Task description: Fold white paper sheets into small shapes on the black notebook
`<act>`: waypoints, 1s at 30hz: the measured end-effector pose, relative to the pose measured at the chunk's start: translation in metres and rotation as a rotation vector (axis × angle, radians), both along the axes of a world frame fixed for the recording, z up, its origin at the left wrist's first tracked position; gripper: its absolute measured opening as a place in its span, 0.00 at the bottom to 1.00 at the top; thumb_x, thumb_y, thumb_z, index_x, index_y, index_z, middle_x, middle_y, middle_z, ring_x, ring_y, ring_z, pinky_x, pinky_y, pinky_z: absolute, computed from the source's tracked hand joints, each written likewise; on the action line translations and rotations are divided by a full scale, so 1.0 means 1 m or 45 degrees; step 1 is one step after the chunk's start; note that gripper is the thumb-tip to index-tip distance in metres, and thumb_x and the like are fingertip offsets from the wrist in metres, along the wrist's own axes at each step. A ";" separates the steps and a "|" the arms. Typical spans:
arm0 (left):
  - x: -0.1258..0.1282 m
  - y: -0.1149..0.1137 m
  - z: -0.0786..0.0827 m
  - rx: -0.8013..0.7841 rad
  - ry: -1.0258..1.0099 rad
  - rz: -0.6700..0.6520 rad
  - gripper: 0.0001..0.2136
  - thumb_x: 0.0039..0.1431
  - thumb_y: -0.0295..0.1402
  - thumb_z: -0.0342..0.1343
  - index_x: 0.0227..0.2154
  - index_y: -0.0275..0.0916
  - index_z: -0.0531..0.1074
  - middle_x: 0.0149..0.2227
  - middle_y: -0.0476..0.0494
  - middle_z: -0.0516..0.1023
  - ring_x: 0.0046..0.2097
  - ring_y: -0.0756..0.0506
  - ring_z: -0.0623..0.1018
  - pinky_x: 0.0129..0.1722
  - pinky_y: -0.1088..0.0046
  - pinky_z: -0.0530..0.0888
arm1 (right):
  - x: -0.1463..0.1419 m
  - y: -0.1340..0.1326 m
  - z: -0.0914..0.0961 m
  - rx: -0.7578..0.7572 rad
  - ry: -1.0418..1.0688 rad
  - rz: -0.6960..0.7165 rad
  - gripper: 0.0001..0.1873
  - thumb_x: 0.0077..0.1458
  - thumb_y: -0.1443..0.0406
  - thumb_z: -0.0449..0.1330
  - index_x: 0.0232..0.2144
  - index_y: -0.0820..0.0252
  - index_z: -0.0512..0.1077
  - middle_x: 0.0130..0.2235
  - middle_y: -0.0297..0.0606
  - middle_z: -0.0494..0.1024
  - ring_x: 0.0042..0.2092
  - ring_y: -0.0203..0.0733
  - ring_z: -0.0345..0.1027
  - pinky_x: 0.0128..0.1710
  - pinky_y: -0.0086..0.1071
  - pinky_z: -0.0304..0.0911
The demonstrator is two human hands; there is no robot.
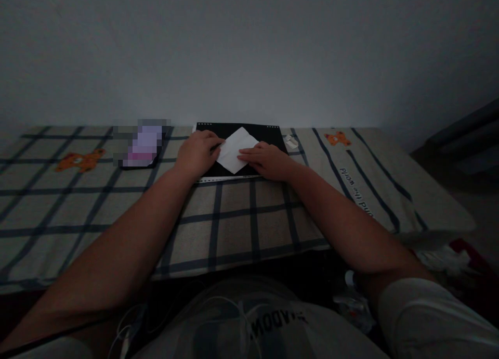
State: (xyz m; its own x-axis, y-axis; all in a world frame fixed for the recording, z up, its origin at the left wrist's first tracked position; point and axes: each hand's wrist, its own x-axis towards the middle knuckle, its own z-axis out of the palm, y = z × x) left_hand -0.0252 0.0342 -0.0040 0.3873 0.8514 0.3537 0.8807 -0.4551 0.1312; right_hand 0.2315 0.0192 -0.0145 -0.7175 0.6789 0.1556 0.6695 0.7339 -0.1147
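Observation:
A white piece of paper (236, 146), turned like a diamond, lies on a black sheet-like cover (268, 133) with rows of small holes along its edge. My left hand (198, 152) is at the paper's left corner, fingers curled and thumb and forefinger gripping its edge. From the other side, my right hand (268, 160) rests with its fingers stretched flat over the paper's right part. Pale sheet edges show under the black cover at the front.
A phone (145, 144) with a lit, blurred screen lies to the left. Just right of the black cover is a small crumpled white scrap (291, 142). A checked cloth (234, 234) with bear prints covers the table, which meets a plain wall (249, 52). White cables (127, 328) hang near my lap.

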 end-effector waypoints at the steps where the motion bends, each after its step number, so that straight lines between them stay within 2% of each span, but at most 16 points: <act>1: -0.001 0.002 -0.002 0.015 0.016 -0.088 0.20 0.66 0.31 0.52 0.55 0.40 0.82 0.58 0.37 0.82 0.59 0.33 0.78 0.58 0.50 0.75 | 0.000 -0.001 0.001 -0.001 -0.002 -0.007 0.25 0.72 0.66 0.50 0.67 0.53 0.71 0.69 0.39 0.71 0.59 0.56 0.66 0.56 0.49 0.62; 5: -0.002 0.010 -0.010 -0.055 0.073 -0.355 0.22 0.64 0.27 0.48 0.55 0.44 0.82 0.61 0.43 0.81 0.63 0.37 0.76 0.64 0.51 0.72 | -0.001 -0.004 0.003 0.013 0.006 -0.019 0.25 0.72 0.65 0.50 0.67 0.52 0.71 0.68 0.41 0.73 0.61 0.57 0.65 0.55 0.49 0.62; 9: -0.003 0.011 -0.014 -0.109 0.101 -0.433 0.25 0.64 0.26 0.46 0.59 0.42 0.79 0.65 0.43 0.77 0.66 0.42 0.75 0.68 0.57 0.69 | -0.002 -0.005 0.002 0.034 0.024 0.002 0.25 0.72 0.66 0.49 0.67 0.53 0.71 0.66 0.44 0.74 0.62 0.56 0.63 0.53 0.47 0.62; 12: -0.002 0.007 -0.012 -0.129 0.125 -0.418 0.26 0.65 0.26 0.45 0.62 0.40 0.76 0.66 0.41 0.76 0.66 0.41 0.75 0.68 0.57 0.69 | -0.002 -0.004 0.000 0.066 0.056 0.023 0.26 0.71 0.67 0.50 0.67 0.53 0.71 0.64 0.46 0.75 0.60 0.56 0.63 0.53 0.47 0.62; 16: -0.001 0.003 -0.006 -0.138 0.159 -0.350 0.24 0.67 0.32 0.46 0.62 0.42 0.77 0.65 0.41 0.76 0.65 0.38 0.76 0.66 0.53 0.71 | 0.002 -0.001 -0.001 0.136 0.126 0.045 0.27 0.67 0.69 0.54 0.65 0.52 0.72 0.59 0.48 0.76 0.57 0.56 0.64 0.54 0.47 0.62; 21: 0.001 -0.002 0.001 -0.140 0.212 -0.304 0.23 0.69 0.37 0.46 0.59 0.40 0.79 0.63 0.40 0.79 0.63 0.35 0.77 0.63 0.52 0.71 | 0.013 0.005 0.005 0.178 0.201 0.039 0.15 0.61 0.67 0.61 0.49 0.55 0.81 0.53 0.47 0.78 0.55 0.57 0.64 0.52 0.48 0.60; 25: 0.001 -0.005 0.006 -0.106 0.243 -0.270 0.23 0.69 0.40 0.46 0.56 0.38 0.80 0.58 0.36 0.82 0.59 0.33 0.78 0.60 0.51 0.73 | 0.022 0.009 0.007 0.179 0.183 0.025 0.09 0.58 0.69 0.63 0.39 0.57 0.82 0.48 0.45 0.81 0.53 0.56 0.66 0.51 0.47 0.59; 30: -0.001 -0.007 0.008 -0.103 0.246 -0.266 0.24 0.67 0.44 0.49 0.58 0.39 0.80 0.55 0.35 0.82 0.57 0.33 0.78 0.57 0.53 0.73 | 0.030 0.014 0.003 0.154 0.144 -0.028 0.12 0.57 0.68 0.63 0.42 0.56 0.82 0.48 0.43 0.83 0.51 0.53 0.69 0.51 0.45 0.60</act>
